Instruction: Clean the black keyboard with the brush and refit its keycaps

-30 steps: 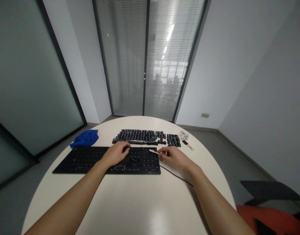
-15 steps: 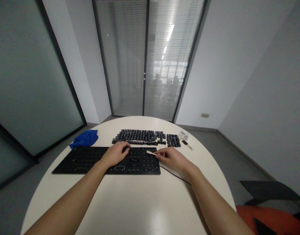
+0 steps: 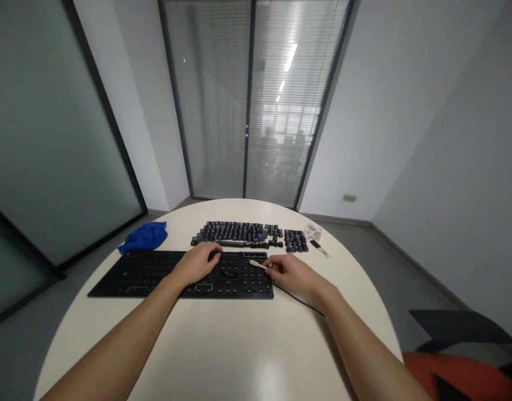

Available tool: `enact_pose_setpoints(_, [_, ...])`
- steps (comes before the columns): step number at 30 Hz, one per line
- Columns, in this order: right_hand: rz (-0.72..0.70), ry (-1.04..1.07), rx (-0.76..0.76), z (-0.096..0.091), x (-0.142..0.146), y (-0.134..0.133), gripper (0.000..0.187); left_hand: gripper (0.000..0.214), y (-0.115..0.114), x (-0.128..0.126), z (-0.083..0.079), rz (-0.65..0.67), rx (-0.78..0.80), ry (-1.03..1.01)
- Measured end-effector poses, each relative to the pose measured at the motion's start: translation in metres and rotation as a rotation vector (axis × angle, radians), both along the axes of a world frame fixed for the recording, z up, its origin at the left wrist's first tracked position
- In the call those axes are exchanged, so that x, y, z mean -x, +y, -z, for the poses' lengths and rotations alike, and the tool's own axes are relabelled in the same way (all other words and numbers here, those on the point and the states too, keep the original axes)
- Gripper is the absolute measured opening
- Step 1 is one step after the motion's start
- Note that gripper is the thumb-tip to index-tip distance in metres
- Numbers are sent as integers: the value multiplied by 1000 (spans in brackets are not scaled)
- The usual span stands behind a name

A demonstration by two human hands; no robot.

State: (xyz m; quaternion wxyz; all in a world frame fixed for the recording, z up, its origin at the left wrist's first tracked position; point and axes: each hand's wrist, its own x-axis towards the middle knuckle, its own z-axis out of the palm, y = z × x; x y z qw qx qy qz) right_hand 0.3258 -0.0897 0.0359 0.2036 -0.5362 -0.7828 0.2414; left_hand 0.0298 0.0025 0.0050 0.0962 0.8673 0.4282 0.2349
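Right hand (image 3: 291, 274) (with stick (image 3: 258, 264)) at keyboard (image 3: 134, 273)

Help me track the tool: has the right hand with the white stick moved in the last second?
Yes. The right hand, pinching the white stick, has slid left, from beside the right edge of the stripped keyboard to partly over it.

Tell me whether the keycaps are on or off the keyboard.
Off: the keyboard shows bare switch spots; the keycaps lie in rows behind it.
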Motion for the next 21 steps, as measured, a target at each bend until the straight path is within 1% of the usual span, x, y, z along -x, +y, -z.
enact_pose_setpoints(5, [-4,0,-8,1,2,0,20,25,0,0,0,9,3,-2])
enact_pose_setpoints(9, [-4,4,-3,-1,3,-1,19,25,0,1,0,-4,7,-3])
enact_pose_setpoints(15, [-26,29,17,-6,3,-3,24,23,0,1,0,1,9,-3])
enact_pose_setpoints(18, [-30,25,44,-6,1,-2,27,23,0,1,0,1,8,14])
enact_pose_setpoints(21, [-9,20,31,-3,0,-1,26,23,1,1,0,5,6,10])
